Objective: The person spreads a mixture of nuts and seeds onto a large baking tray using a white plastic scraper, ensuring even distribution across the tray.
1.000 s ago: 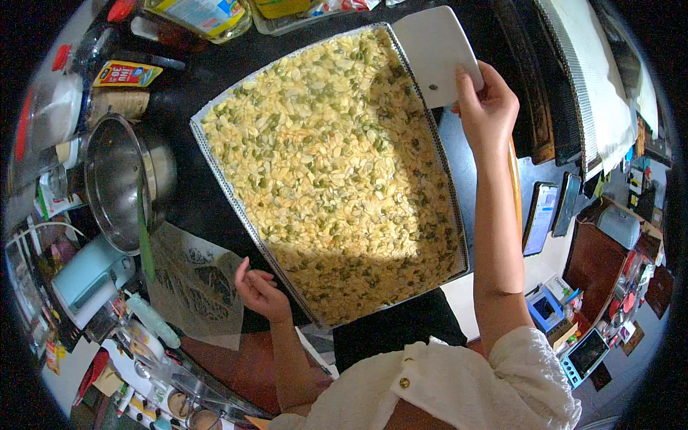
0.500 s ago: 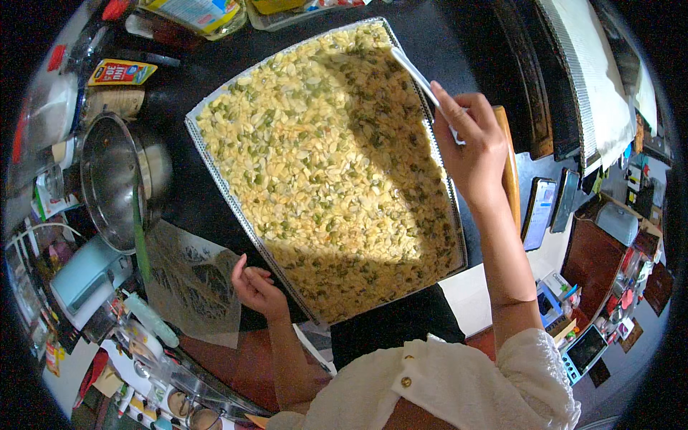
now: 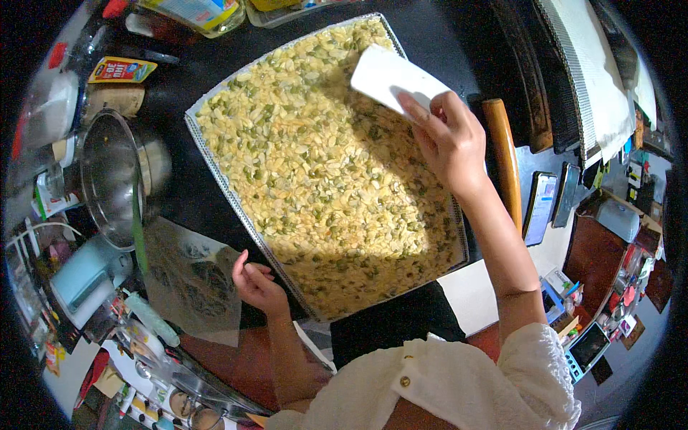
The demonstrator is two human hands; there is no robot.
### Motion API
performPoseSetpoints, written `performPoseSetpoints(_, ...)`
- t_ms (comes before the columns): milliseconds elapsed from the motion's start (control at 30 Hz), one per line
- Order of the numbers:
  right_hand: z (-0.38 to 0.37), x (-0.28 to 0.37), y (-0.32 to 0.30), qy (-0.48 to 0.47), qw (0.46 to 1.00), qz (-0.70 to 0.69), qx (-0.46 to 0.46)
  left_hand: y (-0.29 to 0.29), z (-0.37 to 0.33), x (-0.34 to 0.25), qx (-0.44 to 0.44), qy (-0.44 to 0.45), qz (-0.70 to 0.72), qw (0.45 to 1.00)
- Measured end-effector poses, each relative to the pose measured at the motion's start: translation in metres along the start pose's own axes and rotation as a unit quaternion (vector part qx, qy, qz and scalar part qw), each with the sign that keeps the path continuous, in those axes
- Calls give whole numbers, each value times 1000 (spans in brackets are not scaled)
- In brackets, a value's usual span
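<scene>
My right hand grips a flat white plastic dough scraper by its near end, its broad face turned up over the far right part of the tray. Beneath it lies a large baking tray with a perforated rim, covered by a layer of sliced almonds and green pumpkin seeds in a pale yellow mixture. Whether the scraper touches the layer I cannot tell. Beside the tray's near left edge is my left hand, holding nothing, its fingers loosely bent and apart.
A steel bowl with a green-handled tool stands to the left, above a crumpled translucent sheet. On the right are a wooden rolling pin and two phones. An oil bottle and a packet sit at the far left.
The scraper has turned from edge-on to showing its broad face, and my right hand has shifted left with it. The rolling pin is now more exposed. My left hand has barely moved.
</scene>
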State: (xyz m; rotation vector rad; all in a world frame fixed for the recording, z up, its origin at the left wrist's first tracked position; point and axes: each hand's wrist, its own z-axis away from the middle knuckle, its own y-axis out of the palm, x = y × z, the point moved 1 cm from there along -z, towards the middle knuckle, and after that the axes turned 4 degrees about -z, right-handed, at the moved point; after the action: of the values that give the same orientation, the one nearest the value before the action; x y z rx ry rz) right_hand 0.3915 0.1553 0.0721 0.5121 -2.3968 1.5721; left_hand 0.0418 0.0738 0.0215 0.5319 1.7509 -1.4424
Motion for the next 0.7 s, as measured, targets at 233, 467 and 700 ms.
performPoseSetpoints(233, 19, 1, -42, 192, 971, -99, -106, -5, 0, 5, -7, -1, -3, 1000)
performPoseSetpoints(467, 25, -21, -6, 392, 857, -335, 26, 0, 0, 1, 9, 1, 4, 1000)
performPoseSetpoints(700, 24, -46, -26, 444, 776, -434, -117, -2, 1, 3, 9, 9, 18, 1000)
